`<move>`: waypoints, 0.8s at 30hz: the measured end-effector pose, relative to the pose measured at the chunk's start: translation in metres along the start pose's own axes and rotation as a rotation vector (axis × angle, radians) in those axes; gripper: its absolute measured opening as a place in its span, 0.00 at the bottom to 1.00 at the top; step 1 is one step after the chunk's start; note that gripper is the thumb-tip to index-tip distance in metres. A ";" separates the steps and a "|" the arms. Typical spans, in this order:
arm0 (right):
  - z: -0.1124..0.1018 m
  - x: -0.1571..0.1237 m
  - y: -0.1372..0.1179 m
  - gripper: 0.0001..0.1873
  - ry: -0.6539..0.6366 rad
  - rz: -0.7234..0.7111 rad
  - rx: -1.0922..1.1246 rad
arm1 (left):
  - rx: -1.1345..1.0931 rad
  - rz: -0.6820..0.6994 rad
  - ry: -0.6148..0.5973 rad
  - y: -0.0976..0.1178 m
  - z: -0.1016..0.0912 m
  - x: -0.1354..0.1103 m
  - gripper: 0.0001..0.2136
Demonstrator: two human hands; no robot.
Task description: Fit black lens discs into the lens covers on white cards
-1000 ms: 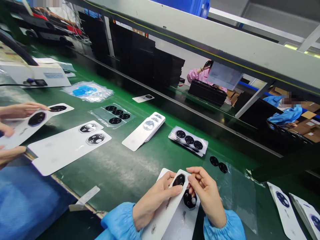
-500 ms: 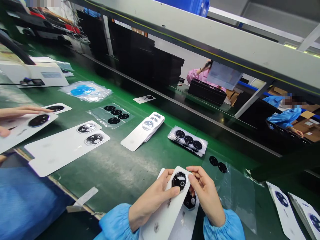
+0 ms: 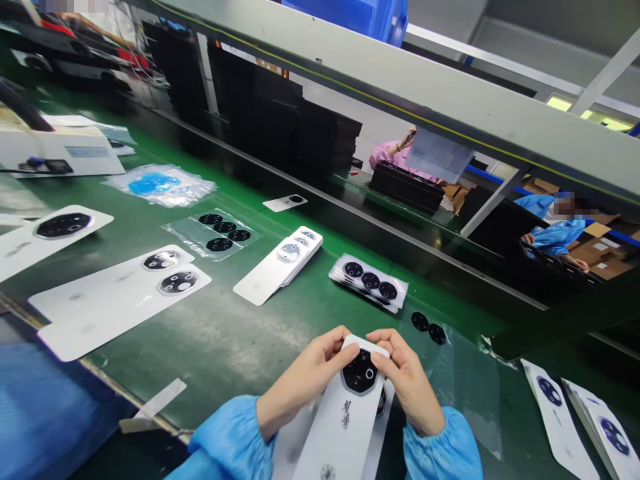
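A white phone back cover [image 3: 345,417] with a round black camera lens piece [image 3: 360,375] at its top end is held in front of me over the green belt. My left hand [image 3: 305,383] grips its left edge, thumb beside the lens. My right hand [image 3: 405,380] grips the right edge, thumb pressing on the lens piece. A second white cover [image 3: 295,443] lies underneath, mostly hidden. Both my sleeves are blue.
On the green conveyor belt [image 3: 235,340] lie two white covers [image 3: 115,300] at left, a stack of covers [image 3: 280,263], clear sheets of black lenses [image 3: 370,281], loose lenses on film [image 3: 429,328] and more covers [image 3: 575,420] at right. People sit beyond the far rail.
I have turned the cover more upright and brought both thumbs onto its lens end. The co-worker's hands at the left edge have left the view, leaving a cover on the belt.
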State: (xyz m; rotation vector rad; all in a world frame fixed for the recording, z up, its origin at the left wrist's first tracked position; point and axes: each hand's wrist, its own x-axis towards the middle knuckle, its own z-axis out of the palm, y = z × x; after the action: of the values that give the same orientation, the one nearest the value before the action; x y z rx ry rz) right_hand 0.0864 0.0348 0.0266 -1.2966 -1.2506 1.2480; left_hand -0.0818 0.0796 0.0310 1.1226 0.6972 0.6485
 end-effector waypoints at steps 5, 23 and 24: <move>-0.003 -0.007 -0.006 0.19 0.067 -0.033 -0.195 | 0.024 0.021 0.106 -0.001 0.008 0.012 0.16; -0.140 -0.001 -0.010 0.16 0.860 0.086 -0.042 | 0.950 0.318 -0.084 -0.005 -0.005 0.022 0.09; -0.159 0.013 -0.008 0.14 0.916 0.111 -0.047 | 1.031 0.337 -0.141 -0.005 -0.003 0.022 0.09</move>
State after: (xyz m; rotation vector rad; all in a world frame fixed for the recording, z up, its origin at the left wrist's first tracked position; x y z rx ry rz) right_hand 0.2444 0.0531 0.0451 -1.7019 -0.5471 0.5430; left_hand -0.0700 0.0971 0.0213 2.2505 0.7356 0.4680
